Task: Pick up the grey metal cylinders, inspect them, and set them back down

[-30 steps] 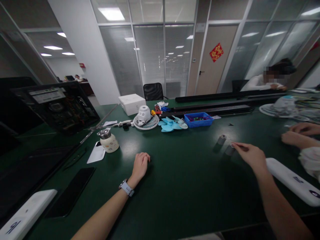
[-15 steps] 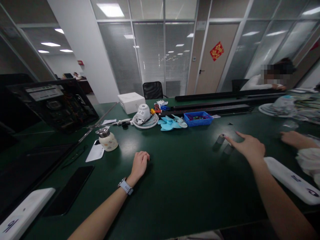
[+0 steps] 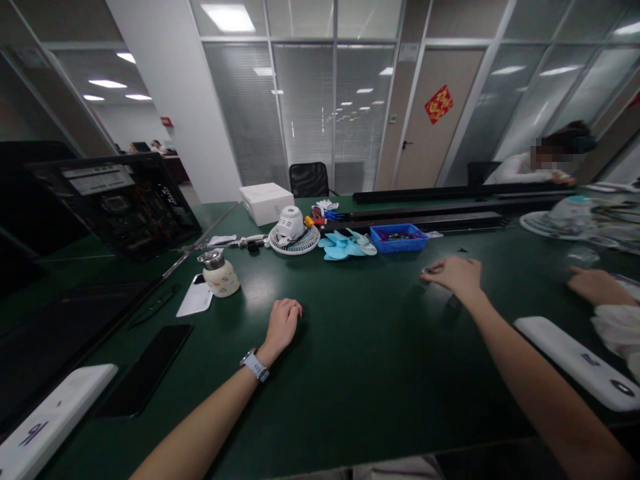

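Observation:
My right hand (image 3: 456,275) is stretched out over the green table (image 3: 380,347), fingers pinched together on a small grey cylinder (image 3: 427,271) that only partly shows at the fingertips. A second grey cylinder seen earlier is now hidden under the hand. My left hand (image 3: 283,323), with a watch on its wrist, rests on the table in a loose fist with nothing visible in it. A little beyond my right hand stand a blue bin (image 3: 399,238) and light blue fan blades (image 3: 344,245).
A white fan guard with its motor (image 3: 293,234), a white box (image 3: 267,201) and a cream flask (image 3: 220,274) stand to the left. A black phone (image 3: 145,377) and an opened black device (image 3: 117,200) are nearer. A co-worker's hand (image 3: 595,287) lies at right beside a white bar (image 3: 575,361).
My right hand has moved forward and left across the table and closed over the grey cylinders. My left hand has stayed where it was.

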`<action>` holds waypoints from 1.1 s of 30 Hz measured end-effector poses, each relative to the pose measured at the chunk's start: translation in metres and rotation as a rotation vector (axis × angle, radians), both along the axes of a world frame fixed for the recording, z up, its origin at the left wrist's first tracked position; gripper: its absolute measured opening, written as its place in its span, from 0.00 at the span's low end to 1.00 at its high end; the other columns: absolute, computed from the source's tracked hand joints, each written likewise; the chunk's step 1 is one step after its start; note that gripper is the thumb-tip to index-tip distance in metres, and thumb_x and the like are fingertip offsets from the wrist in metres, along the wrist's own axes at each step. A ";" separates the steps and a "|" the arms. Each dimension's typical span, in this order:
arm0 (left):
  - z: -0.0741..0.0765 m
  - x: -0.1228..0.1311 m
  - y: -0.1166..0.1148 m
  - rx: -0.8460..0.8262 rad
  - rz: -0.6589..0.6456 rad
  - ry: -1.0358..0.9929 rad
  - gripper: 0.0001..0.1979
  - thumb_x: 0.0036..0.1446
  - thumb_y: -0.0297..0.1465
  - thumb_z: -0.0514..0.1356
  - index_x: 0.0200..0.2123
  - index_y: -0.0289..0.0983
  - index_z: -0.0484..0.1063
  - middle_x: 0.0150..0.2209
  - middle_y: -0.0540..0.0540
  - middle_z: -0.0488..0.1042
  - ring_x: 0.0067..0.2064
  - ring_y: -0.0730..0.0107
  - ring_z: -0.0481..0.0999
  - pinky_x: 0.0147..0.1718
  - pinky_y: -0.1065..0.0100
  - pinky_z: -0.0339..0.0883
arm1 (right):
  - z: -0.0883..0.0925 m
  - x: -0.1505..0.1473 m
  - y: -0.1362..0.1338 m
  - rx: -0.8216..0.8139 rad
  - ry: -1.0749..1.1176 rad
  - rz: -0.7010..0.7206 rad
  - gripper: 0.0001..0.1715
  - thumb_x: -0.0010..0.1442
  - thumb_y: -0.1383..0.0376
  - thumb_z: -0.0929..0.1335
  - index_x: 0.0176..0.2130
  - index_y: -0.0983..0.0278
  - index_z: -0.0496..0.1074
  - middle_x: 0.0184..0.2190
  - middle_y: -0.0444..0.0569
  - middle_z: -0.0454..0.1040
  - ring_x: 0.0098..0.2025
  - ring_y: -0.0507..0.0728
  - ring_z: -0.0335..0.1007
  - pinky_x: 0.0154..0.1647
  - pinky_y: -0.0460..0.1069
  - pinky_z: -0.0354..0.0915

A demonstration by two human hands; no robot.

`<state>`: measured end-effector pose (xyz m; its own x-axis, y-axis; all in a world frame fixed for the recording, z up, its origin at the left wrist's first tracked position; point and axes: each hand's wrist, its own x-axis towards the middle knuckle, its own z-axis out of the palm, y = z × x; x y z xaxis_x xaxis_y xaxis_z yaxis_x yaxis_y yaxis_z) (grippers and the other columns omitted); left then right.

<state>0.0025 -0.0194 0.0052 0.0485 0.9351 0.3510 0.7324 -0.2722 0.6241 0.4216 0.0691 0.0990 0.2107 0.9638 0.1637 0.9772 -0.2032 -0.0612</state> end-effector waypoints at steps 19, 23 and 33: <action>0.015 0.045 -0.008 0.194 -0.080 -0.100 0.08 0.56 0.39 0.62 0.40 0.48 0.78 0.51 0.47 0.66 0.56 0.59 0.60 0.56 0.54 0.57 | -0.064 -0.187 -0.065 -0.053 0.873 0.888 0.26 0.45 0.53 0.75 0.42 0.61 0.73 0.38 0.48 0.78 0.41 0.57 0.74 0.43 0.51 0.67; 0.016 0.050 -0.002 0.188 -0.069 -0.103 0.07 0.54 0.39 0.64 0.36 0.48 0.80 0.48 0.47 0.67 0.54 0.59 0.62 0.55 0.53 0.59 | -0.085 -0.190 -0.067 -0.043 1.081 0.871 0.22 0.47 0.57 0.74 0.41 0.63 0.72 0.39 0.49 0.77 0.43 0.56 0.73 0.47 0.53 0.67; 0.019 0.008 -0.003 0.188 0.067 0.004 0.08 0.57 0.40 0.61 0.39 0.51 0.80 0.46 0.46 0.68 0.52 0.58 0.62 0.55 0.52 0.57 | -0.079 -0.187 -0.074 -0.059 1.071 0.798 0.17 0.51 0.62 0.73 0.42 0.62 0.71 0.42 0.48 0.76 0.46 0.56 0.71 0.52 0.56 0.63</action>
